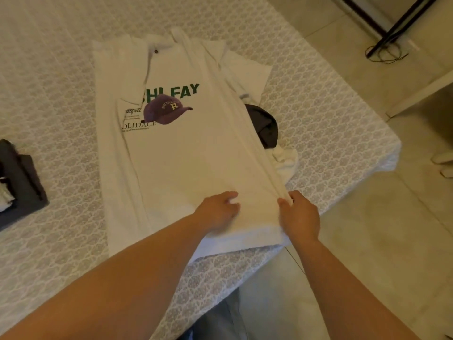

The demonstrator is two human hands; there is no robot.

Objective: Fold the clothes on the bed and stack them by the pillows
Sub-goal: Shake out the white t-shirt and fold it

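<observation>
A white polo shirt [171, 153] with green lettering and a purple cap print lies flat on the patterned bed [318, 111], collar at the far end. Its left side is folded inward over part of the print. My left hand [218, 212] rests on the shirt near its bottom hem, fingers loosely bent. My right hand [299, 214] pinches the shirt's right edge near the hem. A dark garment [264, 126] and a white one [286, 160] peek out from under the shirt's right side.
A folded dark grey garment [22, 182] with something white beside it sits at the bed's left. The bed corner drops off to a tiled floor [367, 241] on the right. Black cables [384, 52] and dark furniture legs stand at the top right.
</observation>
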